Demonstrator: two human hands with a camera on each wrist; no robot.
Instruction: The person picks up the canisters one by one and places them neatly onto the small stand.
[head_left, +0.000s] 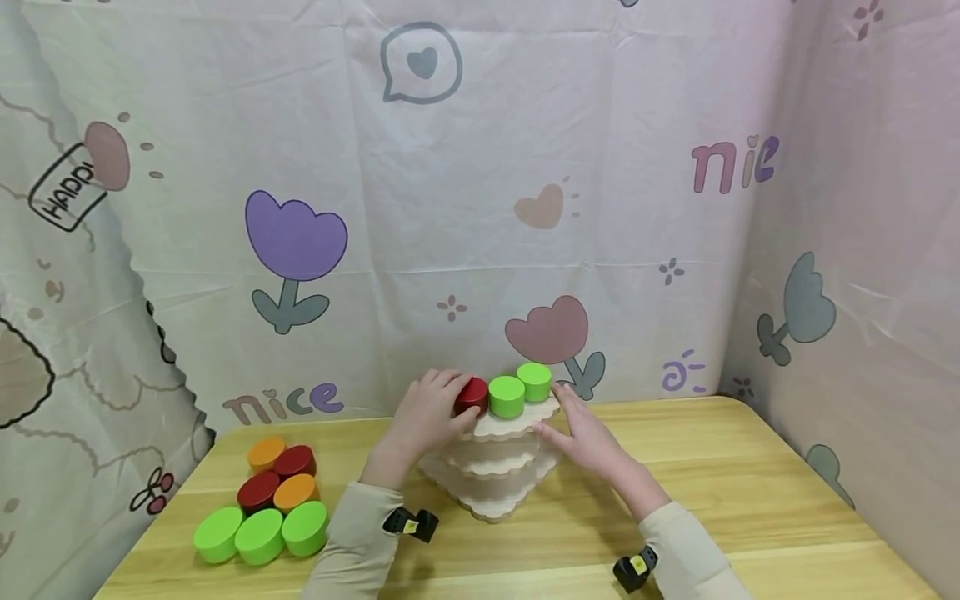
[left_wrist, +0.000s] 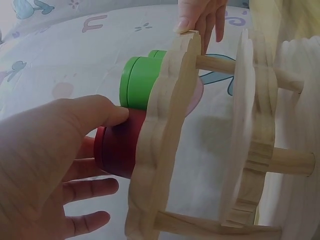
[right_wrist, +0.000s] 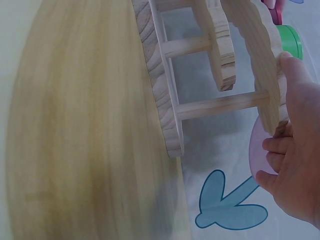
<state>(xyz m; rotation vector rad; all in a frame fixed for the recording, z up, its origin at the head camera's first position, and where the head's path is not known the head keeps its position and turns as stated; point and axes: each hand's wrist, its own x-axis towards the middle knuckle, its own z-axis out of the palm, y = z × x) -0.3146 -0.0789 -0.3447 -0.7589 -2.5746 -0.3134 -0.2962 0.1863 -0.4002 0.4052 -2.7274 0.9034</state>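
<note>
Red, squat cylindrical block pinched in the left hand

It sits on the scalloped top tier of a pale wooden stand whose three tiers are joined by round wooden dowels. The left thumb bears on the block's near side and fingers reach round its far side, so the grip is narrow, no wider than the block itself. From the left palm the block lies to the right, inside that grip. Wider than it is tall, it stands with its round axis upright, and the left wrist view shows its base against the tier.

Just to its right is a bright green cylindrical block, then a second green cylindrical block; whether red touches green I cannot tell. Beyond both, well apart from the red block, the right hand grips the tier's right corner, thumb on the rim, fingers curled at the edge. The left hand is clearly the nearer.
</note>
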